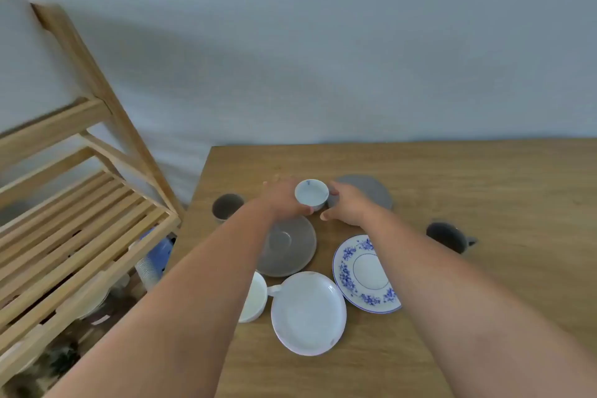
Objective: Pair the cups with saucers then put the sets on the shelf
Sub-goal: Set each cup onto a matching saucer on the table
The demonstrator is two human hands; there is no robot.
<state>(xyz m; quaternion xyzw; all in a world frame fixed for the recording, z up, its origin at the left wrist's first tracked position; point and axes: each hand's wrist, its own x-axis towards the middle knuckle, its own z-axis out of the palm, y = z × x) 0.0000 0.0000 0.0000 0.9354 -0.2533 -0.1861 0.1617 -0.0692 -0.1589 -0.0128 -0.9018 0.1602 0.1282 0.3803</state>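
My left hand (284,197) grips a small white cup with a blue mark (311,193) near the middle of the wooden table (452,178). My right hand (347,203) hovers just right of that cup, fingers apart. A blue-flowered saucer (361,275) lies under my right forearm. A plain white saucer (308,312) lies in front, with a white cup (255,300) at its left. A grey saucer (290,245) lies under my left wrist. Another grey saucer (368,191) is behind my right hand. A grey cup (227,206) stands at the left edge, a dark cup (447,236) at the right.
A slatted wooden shelf (80,220) stands left of the table, close to its left edge. Blurred crockery sits on its lower level (155,258). A pale wall runs behind the table.
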